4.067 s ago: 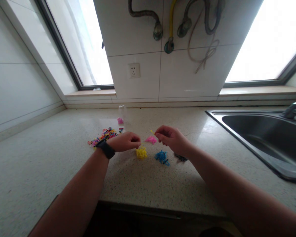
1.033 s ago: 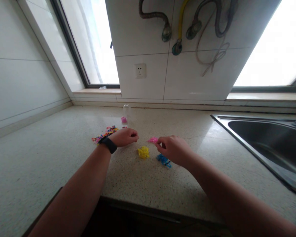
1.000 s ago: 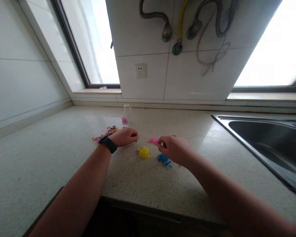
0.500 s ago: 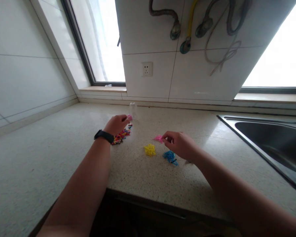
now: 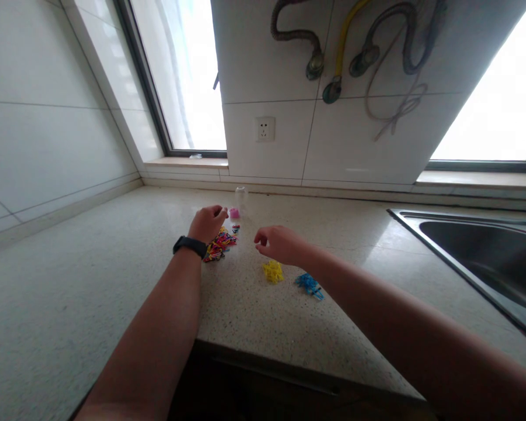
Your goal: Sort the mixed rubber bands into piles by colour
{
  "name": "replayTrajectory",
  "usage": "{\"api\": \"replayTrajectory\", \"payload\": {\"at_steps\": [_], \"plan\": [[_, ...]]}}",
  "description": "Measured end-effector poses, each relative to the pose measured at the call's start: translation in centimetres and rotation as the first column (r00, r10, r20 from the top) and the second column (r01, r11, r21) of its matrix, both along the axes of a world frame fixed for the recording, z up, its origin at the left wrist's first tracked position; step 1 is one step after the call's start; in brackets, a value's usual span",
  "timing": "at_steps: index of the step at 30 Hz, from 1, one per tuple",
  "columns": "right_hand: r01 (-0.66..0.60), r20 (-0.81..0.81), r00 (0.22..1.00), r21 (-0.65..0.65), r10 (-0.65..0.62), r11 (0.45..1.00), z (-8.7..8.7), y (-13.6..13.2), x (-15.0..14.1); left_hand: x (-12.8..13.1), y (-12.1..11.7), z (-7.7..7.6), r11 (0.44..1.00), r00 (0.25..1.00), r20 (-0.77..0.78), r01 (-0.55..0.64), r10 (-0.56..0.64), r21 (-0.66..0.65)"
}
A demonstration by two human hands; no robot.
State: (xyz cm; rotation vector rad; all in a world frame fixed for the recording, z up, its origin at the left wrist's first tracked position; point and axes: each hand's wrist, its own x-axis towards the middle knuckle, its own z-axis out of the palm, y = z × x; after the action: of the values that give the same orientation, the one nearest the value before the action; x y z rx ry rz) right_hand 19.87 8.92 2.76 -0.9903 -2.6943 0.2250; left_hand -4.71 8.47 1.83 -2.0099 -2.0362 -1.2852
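Observation:
My left hand [image 5: 208,223], with a dark watch [image 5: 190,246] on the wrist, hovers above a mixed heap of small, thin multicoloured pieces [image 5: 220,244]. Its fingers are curled together, and what they hold, if anything, is hidden. Just beyond its fingertips a small pink object [image 5: 234,213] sits in front of a clear jar [image 5: 241,199]. My right hand [image 5: 280,244] is over the counter, right of the heap; a gap shows between its thumb and forefinger. Nearer to me lie a yellow pile [image 5: 272,272] and a blue pile [image 5: 309,286] of similar pieces.
The speckled counter [image 5: 114,263] ends at a front edge close to me. A steel sink [image 5: 486,240] is set in at the right. A wall socket [image 5: 265,129], hoses [image 5: 296,35] and a yellow pipe [image 5: 342,49] are on the tiled wall behind.
My right hand has moved left, away from the spot by the blue pile, and now covers where the pink pile showed. The pink object now shows apart from my left fingertips.

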Motion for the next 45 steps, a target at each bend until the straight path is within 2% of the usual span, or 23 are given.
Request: {"api": "replayTrajectory", "payload": {"at_steps": [4, 10, 18, 24, 30, 35, 38, 41, 43, 45], "plan": [[0.029, 0.126, 0.991, 0.029, -0.033, 0.999, -1.0, 1.1, -3.5, -0.1, 0.2, -0.3, 1.0, 1.0, 0.012, -0.012, 0.013, -0.012], [0.059, 0.158, 0.985, 0.036, -0.064, 0.998, -1.7, 2.3, -6.3, -0.2, 0.2, -0.4, 1.0, 1.0, 0.022, -0.019, 0.02, -0.015], [0.088, 0.156, 0.984, 0.019, -0.09, 0.996, -1.8, 3.1, -7.5, -0.3, 0.2, -0.2, 0.999, 0.999, -0.02, -0.033, 0.032, -0.041], [0.102, 0.108, 0.989, 0.021, -0.104, 0.995, -1.4, 3.1, -6.8, -0.2, 0.3, -0.3, 0.999, 0.999, -0.024, -0.032, 0.031, -0.042], [0.067, 0.009, 0.998, 0.005, -0.067, 0.998, 0.0, 4.3, -3.4, -0.2, 0.4, -0.5, 0.999, 0.999, -0.048, -0.005, 0.004, -0.031], [-0.005, -0.265, 0.964, -0.066, -0.012, 0.998, 2.5, 4.5, 2.3, -0.1, 0.4, -0.6, 0.999, 0.998, -0.051, 0.021, -0.024, -0.048], [-0.007, -0.383, 0.922, -0.139, -0.048, 0.99, 4.5, 4.1, 6.6, 0.2, 0.4, -0.6, 0.998, 0.997, -0.07, 0.007, -0.011, -0.059], [0.042, -0.486, 0.862, -0.222, -0.148, 0.974, 5.9, 3.3, 10.5, 0.5, 0.3, -0.6, 0.998, 0.996, -0.092, 0.008, -0.014, -0.067], [0.054, -0.563, 0.803, -0.256, -0.194, 0.965, 6.1, 2.6, 12.4, 0.6, 0.3, -0.6, 0.998, 0.995, -0.096, 0.025, -0.031, -0.065], [0.045, -0.643, 0.731, -0.289, -0.229, 0.956, 5.4, 1.7, 13.6, 0.7, 0.3, -0.6, 0.998, 0.995, -0.095, 0.032, -0.038, -0.062]]}}
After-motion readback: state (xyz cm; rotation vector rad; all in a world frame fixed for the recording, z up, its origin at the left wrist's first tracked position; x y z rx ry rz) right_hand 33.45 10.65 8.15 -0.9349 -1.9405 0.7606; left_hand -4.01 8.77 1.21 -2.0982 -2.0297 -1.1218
